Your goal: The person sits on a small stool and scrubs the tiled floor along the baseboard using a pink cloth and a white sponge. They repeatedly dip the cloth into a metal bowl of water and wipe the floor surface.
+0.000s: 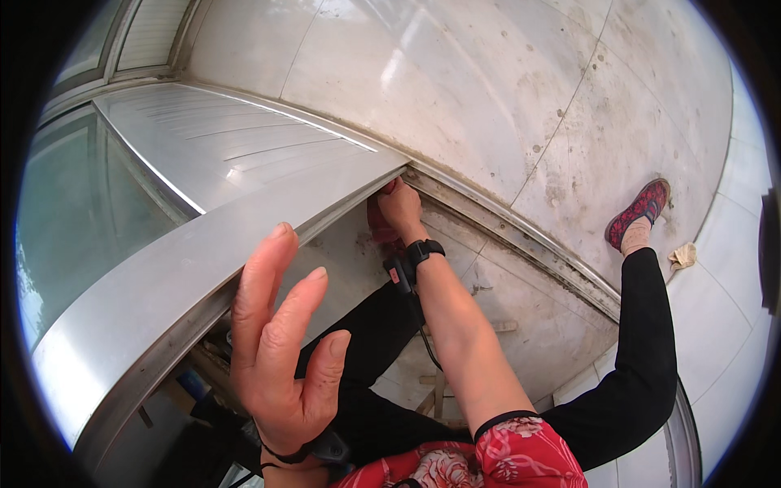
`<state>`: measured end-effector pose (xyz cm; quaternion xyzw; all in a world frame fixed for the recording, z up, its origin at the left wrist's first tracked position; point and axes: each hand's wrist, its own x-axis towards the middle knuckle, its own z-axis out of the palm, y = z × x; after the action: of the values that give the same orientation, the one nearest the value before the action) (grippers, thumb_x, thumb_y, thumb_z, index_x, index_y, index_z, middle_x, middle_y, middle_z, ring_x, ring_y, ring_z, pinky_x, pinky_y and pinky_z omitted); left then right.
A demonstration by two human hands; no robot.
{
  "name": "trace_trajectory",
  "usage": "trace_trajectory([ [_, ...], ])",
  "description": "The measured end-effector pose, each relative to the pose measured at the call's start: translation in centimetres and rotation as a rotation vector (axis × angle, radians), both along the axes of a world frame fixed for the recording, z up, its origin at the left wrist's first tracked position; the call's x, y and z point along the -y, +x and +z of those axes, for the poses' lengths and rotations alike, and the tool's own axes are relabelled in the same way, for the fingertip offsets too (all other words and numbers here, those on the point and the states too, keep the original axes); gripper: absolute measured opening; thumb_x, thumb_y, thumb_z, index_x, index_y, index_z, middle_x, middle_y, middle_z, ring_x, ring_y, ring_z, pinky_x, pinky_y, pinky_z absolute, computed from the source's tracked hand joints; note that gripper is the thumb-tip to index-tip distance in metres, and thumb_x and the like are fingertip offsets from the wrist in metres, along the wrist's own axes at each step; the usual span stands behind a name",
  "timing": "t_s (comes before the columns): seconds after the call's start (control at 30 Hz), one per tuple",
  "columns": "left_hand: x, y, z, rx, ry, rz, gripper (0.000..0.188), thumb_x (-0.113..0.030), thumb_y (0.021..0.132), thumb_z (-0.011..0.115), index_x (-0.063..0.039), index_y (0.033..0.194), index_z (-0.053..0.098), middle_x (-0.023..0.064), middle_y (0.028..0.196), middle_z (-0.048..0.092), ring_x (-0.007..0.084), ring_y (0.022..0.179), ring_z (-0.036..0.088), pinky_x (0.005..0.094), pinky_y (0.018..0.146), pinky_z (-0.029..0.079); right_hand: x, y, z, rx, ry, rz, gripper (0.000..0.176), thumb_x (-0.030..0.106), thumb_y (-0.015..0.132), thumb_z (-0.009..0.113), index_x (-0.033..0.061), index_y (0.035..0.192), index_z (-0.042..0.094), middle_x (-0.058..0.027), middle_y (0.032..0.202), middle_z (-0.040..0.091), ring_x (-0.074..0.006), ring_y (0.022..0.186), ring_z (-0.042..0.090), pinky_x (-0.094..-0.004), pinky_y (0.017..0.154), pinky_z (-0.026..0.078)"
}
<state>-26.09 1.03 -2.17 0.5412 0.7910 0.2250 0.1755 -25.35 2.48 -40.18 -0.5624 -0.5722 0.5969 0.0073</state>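
My left hand point(280, 348) is raised close to the camera, fingers apart and holding nothing. It overlaps the edge of a silver metal door point(183, 244) in the view; whether it touches the metal is unclear. My right hand point(401, 208) reaches down to the door's lower corner, just beside the metal floor track point(518, 226). Its fingers are curled and mostly hidden, so what they grip cannot be made out. Dark red fabric, apparently a shoe point(379, 222), shows beside those fingers. A black band point(425, 250) circles my right wrist.
A black device point(399, 274) with a cable hangs by my right wrist. My other patterned shoe point(639, 212) stands on stained floor tiles point(464, 91) beyond the track. A crumpled pale glove or cloth point(682, 256) lies nearby. Part of a wooden stool point(434, 393) shows beneath me.
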Motion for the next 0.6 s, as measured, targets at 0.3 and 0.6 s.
trace_trajectory([
  [0.3, -1.3, -0.1, -0.7, 0.056, 0.020, -0.008, 0.036, 0.003, 0.082, 0.061, 0.006, 0.117, 0.058, 0.0235, 0.139, 0.045, 0.0366, 0.127, 0.048, 0.0432, 0.105, 0.040, -3.6, 3.9, 3.3, 0.213, 0.211, 0.466, 0.035, 0.020, 0.087, 0.052, 0.0162, 0.122, 0.058, -0.0191, 0.094, 0.069, -0.0372, 0.089, 0.067, -0.0474, 0.074, 0.053],
  [0.6, -0.4, -0.5, -0.2, 0.033, 0.038, -0.051, 0.037, 0.004, 0.080, 0.064, 0.007, 0.117, 0.058, 0.0243, 0.137, 0.046, 0.0369, 0.124, 0.051, 0.0406, 0.102, 0.043, -3.2, 8.8, 2.7, 0.273, 0.182, 0.467, 0.033, 0.016, 0.083, 0.053, 0.0153, 0.116, 0.057, -0.0201, 0.097, 0.068, -0.0384, 0.092, 0.066, -0.0500, 0.075, 0.052],
])
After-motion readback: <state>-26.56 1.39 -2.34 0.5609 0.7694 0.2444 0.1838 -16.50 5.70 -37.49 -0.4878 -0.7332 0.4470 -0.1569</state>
